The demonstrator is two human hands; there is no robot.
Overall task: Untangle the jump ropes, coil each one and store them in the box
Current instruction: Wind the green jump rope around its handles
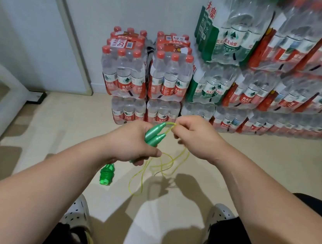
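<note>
head view is showing the left hand [133, 142] gripping both green handles [153, 135] while the right hand [196, 138] is pinching the yellow cord [163, 162] at their tips, loops dangling. winding snug, even turns looks wisest. another coiled rope [107, 174] is lying on the floor [232, 161].

left hand [133, 142]: fingers curled, gripping | right hand [196, 138]: fingertips pinching

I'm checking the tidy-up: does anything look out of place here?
A wound green jump rope lies on the floor; no box is in view. The yellow cord dangles in crossed loops from the green handles held by the left hand, while the right hand pinches it near their tips.
</note>
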